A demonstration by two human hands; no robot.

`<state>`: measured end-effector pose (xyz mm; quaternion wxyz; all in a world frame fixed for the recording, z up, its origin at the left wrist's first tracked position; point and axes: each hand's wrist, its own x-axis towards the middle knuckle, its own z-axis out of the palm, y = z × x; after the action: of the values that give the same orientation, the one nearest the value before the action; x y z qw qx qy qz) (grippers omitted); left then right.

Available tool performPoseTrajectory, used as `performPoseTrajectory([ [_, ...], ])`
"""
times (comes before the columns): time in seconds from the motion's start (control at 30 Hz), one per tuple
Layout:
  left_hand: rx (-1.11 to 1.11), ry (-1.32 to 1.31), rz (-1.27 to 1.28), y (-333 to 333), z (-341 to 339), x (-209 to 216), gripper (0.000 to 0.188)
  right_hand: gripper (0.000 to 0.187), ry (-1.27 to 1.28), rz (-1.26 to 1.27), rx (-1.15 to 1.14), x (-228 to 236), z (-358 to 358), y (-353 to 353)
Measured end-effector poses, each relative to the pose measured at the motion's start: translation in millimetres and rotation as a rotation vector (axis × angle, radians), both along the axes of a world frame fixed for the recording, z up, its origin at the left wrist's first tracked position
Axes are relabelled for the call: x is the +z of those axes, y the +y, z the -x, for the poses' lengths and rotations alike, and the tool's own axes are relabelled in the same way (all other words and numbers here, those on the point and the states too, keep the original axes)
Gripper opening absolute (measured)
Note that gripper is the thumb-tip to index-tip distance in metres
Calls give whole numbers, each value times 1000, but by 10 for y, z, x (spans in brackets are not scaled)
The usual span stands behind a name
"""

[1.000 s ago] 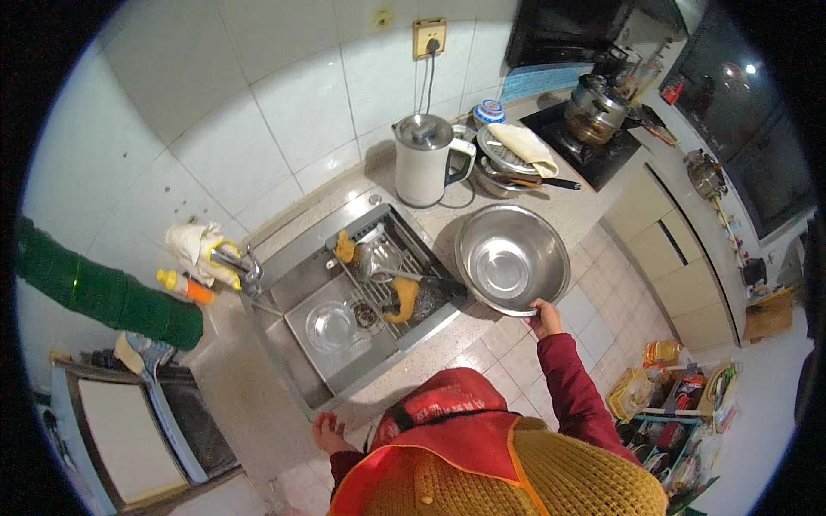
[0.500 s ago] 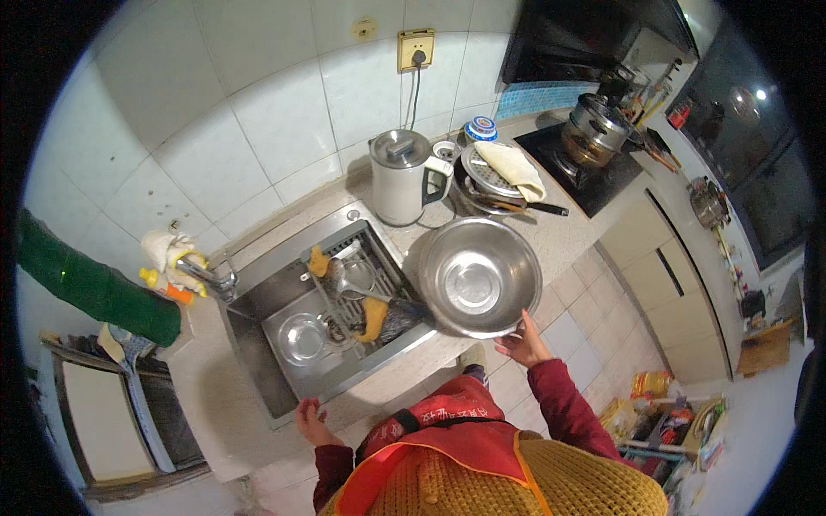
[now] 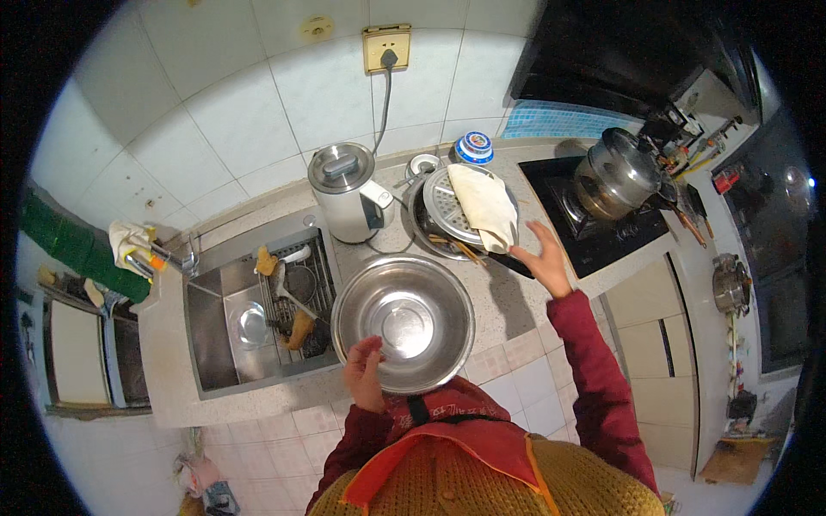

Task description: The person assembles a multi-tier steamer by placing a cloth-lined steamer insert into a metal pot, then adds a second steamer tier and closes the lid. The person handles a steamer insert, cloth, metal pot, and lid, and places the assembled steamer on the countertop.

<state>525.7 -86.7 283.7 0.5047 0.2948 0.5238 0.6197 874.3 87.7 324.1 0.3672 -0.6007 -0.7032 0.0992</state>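
Observation:
A large shiny steel bowl (image 3: 404, 320) sits on the speckled counter (image 3: 508, 310) right of the sink. My left hand (image 3: 365, 371) grips its near rim. My right hand (image 3: 542, 256) is open with fingers spread, hovering beside a pan (image 3: 443, 225) that holds a steamer plate and a folded white cloth (image 3: 483, 206). Chopsticks lie across the pan's near edge.
A white electric kettle (image 3: 346, 191) stands behind the bowl, plugged into a wall socket (image 3: 386, 47). The sink (image 3: 249, 318) holds a rack with utensils and a small dish. A lidded steel pot (image 3: 615, 172) sits on the black cooktop. A small patterned bowl (image 3: 474, 148) stands at the wall.
My right hand let go of the big bowl and moved up toward the pan. My left hand came from the counter's front edge onto the bowl's rim. The view has shifted right.

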Motion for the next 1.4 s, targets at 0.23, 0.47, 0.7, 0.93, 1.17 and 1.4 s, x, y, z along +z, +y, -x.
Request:
performPoseTrajectory([
  [0.23,181,-33,140,-393,-24,-110,17,94,-475,185,90,-197,462,812],
  [0.47,336,-6,202,-745,-81,-169,17,65,-389,392,236,-385,244,1147],
  [0.7,357,17,172,-477,-422,-121,18,38,249,510,235,-146,-59,1328],
  [0.93,24,157,30,566,-763,-71,33,29,538,384,296,-155,-253,1403],
  [1.17,-132,44,211,2280,-1369,-277,49,29,832,478,189,-399,-303,1431],
  [1.4,-167,-79,377,2775,-1526,-412,44,36,886,616,226,-556,-403,1374],
])
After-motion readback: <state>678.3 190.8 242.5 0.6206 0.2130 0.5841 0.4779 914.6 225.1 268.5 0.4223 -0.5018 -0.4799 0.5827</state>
